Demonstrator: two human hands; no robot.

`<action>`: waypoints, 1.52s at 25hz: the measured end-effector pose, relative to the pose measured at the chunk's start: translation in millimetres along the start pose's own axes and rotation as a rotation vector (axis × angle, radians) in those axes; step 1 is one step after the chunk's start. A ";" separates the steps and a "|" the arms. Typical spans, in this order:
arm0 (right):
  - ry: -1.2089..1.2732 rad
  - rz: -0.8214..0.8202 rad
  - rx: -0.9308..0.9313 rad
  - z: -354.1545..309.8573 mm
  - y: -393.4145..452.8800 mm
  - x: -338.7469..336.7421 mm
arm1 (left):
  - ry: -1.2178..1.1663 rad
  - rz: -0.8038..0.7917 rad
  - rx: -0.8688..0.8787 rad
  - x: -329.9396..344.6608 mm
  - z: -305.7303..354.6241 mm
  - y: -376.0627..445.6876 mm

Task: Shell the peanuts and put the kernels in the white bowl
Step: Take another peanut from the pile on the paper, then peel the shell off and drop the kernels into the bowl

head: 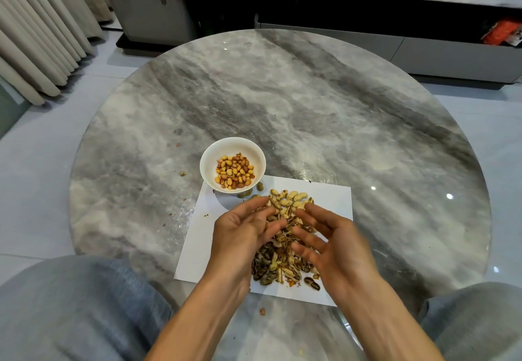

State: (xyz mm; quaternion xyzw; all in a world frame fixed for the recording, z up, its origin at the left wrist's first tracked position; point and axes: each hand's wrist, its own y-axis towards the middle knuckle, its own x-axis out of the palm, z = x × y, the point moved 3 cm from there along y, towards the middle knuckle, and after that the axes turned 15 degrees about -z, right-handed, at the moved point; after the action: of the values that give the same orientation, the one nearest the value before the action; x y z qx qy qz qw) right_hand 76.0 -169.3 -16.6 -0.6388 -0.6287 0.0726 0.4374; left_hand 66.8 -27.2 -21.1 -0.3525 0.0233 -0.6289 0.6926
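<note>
Roughly, the job looks well past halfway — the white bowl (208, 154) on the marble worktop (310, 112) already holds a good layer of kernels (234, 173), and a broad heap of empty shells (282, 264) lies on the white paper (195, 253) nearest the person. What is left is a small cluster of unshelled peanuts (291, 197) at the paper's far side, just beside the bowl. Both hands hover over the heap, apart from each other: the left hand (243, 231) and the right hand (330, 245) have fingers spread and relaxed, gripping nothing I can make out. Likely next — pick another whole peanut.
</note>
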 end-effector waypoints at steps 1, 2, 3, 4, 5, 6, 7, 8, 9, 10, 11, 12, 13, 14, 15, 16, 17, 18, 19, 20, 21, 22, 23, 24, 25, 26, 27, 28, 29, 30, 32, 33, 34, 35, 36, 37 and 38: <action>-0.006 0.015 -0.017 -1.7 0.5 -1.7 | 0.014 -0.008 0.005 0.5 0.5 -1.4; -0.015 0.027 -0.037 -3.2 1.1 -3.7 | 0.041 -0.015 0.016 0.9 1.2 -3.3; -0.028 0.035 -0.057 -4.9 1.7 -5.8 | 0.088 -0.014 0.042 1.9 3.9 -6.2; -0.044 0.040 -0.078 -6.5 1.6 -7.5 | 0.168 0.007 0.088 2.3 9.4 -9.3; -0.063 0.042 -0.099 -8.5 1.5 -8.4 | 0.284 0.048 0.161 1.2 18.7 -10.3; -0.081 0.046 -0.120 -11.0 1.4 -8.7 | 0.410 0.093 0.257 0.3 31.8 -9.8; -0.100 0.053 -0.138 -13.5 0.5 -8.4 | 0.523 0.133 0.367 -1.2 47.2 -6.1; -0.119 0.059 -0.157 -15.9 -0.1 -8.1 | 0.638 0.158 0.462 -2.3 62.9 2.0; -0.139 0.060 -0.173 -17.8 0.3 -7.9 | 0.773 0.161 0.507 -2.3 77.6 13.0; -0.162 0.059 -0.183 -18.7 1.1 -8.4 | 0.930 0.149 0.488 0.2 90.8 22.9; -0.193 0.052 -0.194 -19.3 2.4 -8.8 | 1.086 0.134 0.434 2.1 99.6 31.2; -0.246 0.043 -0.213 -19.2 5.1 -8.9 | 1.207 0.124 0.383 1.2 101.8 36.1; -0.355 0.042 -0.253 -19.4 9.5 -9.1 | 1.286 0.117 0.356 -1.0 99.5 35.8; -0.546 0.051 -0.319 -20.4 15.4 -9.1 | 1.338 0.109 0.340 -4.4 93.8 29.3; -0.803 0.056 -0.400 -20.5 21.9 -8.3 | 1.375 0.096 0.318 -9.2 84.6 18.7; -1.068 0.039 -0.481 -18.5 29.4 -6.0 | 1.414 0.075 0.273 -14.2 73.3 8.0; -1.291 0.005 -0.544 -14.4 37.5 -4.0 | 1.460 0.046 0.211 -18.5 61.6 -0.5; -1.451 -0.023 -0.580 -9.7 45.2 -2.9 | 1.513 0.021 0.157 -20.6 51.7 -5.3; -1.541 -0.036 -0.589 -6.3 51.1 -1.5 | 1.554 0.008 0.119 -21.6 44.8 -6.8; -1.581 -0.023 -0.587 -4.8 54.5 0.0 | 1.572 0.003 0.096 -21.4 41.1 -6.6; -1.600 0.006 -0.589 -6.0 57.4 1.9 | 1.571 -0.002 0.083 -19.7 39.6 -5.2; -1.623 0.029 -0.578 -8.8 60.0 3.7 | 1.560 -0.008 0.072 -18.3 37.9 -3.3; -1.649 0.038 -0.554 -11.9 62.7 5.1 | 1.549 -0.014 0.068 -17.4 35.9 -1.3; -1.668 0.039 -0.526 -14.6 64.0 6.3 | 1.545 -0.019 0.066 -17.2 34.2 0.6; -1.676 0.035 -0.503 -16.0 64.5 6.5 | 1.540 -0.022 0.067 -17.3 33.2 2.3; -1.692 0.028 -0.482 -15.8 64.7 6.8 | 1.528 -0.016 0.072 -17.9 33.0 3.6; -1.719 0.021 -0.471 -14.2 65.8 5.7 | 1.513 -0.010 0.083 -18.2 33.1 5.0; -1.748 0.020 -0.466 -12.9 66.6 4.7 | 1.500 -0.005 0.103 -17.7 32.9 6.4; -1.749 0.016 -0.484 -11.7 67.0 2.9 | 1.482 -0.001 0.132 -16.5 32.2 8.0; -1.704 0.006 -0.506 -11.4 65.0 1.9 | 1.448 0.002 0.163 -15.7 31.2 9.8; -1.437 -0.052 -0.504 -16.5 55.0 1.9 | 1.277 -0.008 0.222 -15.1 30.2 12.4; -1.255 -0.113 -0.465 -19.1 47.9 1.7 | 1.144 -0.036 0.248 -13.9 30.1 13.9; -1.077 -0.194 -0.416 -20.8 38.3 3.8 | 1.008 -0.080 0.272 -12.3 30.4 15.0; -0.923 -0.264 -0.384 -22.4 28.1 6.4 | 0.892 -0.130 0.296 -9.8 31.2 15.2; -0.802 -0.312 -0.368 -25.0 18.9 8.3 | 0.806 -0.174 0.325 -7.2 32.6 14.3; -0.705 -0.349 -0.354 -27.6 12.1 9.9 | 0.739 -0.208 0.356 -4.8 34.4 12.1; -0.634 -0.382 -0.341 -29.2 7.9 11.2 | 0.683 -0.232 0.384 -3.3 36.3 9.6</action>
State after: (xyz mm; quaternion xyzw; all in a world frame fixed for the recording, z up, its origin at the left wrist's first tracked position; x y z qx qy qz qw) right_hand 102.9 -171.8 1.1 -0.5200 -0.8428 0.0779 0.1153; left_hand 91.5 -8.0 -0.2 0.0119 0.0944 -0.7766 0.6228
